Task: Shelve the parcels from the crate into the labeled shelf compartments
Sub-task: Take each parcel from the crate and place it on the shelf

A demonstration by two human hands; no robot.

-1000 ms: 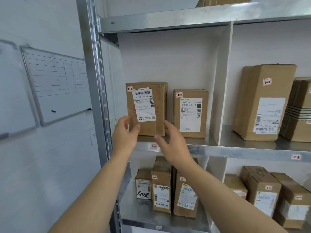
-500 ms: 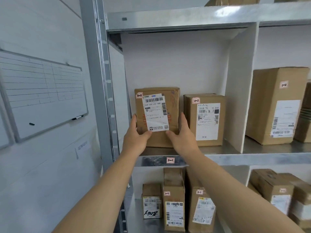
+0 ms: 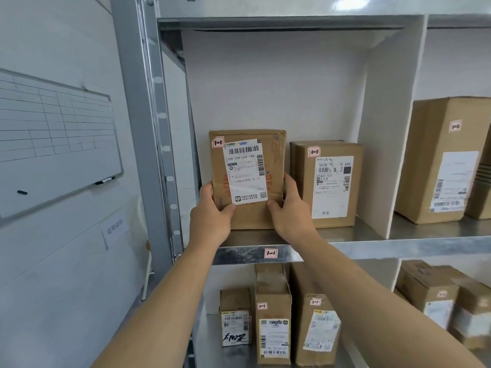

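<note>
From the head camera, looking into the upper left compartment: gripping the parcel (image 3: 247,179) by its lower sides; left hand (image 3: 212,219) curled round the lower left edge, thumb laid on the front; right hand (image 3: 289,211) curled round the lower right edge, thumb on the front, fingers reaching behind, in the gap beside the neighbouring box (image 3: 332,184); holding it upright, label outward, at the left of the compartment, bottom edge at or on the shelf (image 3: 372,248), hard to say whether fully set down; reading the marks, as far as legible: small sticker (image 3: 218,142) at the parcel's top left showing 1-1, same as the tag (image 3: 271,253) on the shelf's front lip and the mark on the neighbouring box; so, judged the right compartment.

On progress: placing nearly finished for this parcel, with only letting go and perhaps a nudge backward left to do; already shelved, several others: the one beside it, a tall box (image 3: 446,160) beyond the white divider (image 3: 385,128), three boxes (image 3: 273,328) in the compartment below, more at lower right; no sight of the crate, so cannot tell how many parcels remain; off to the left on the wall, a whiteboard (image 3: 53,139) with a marker on its ledge.
</note>
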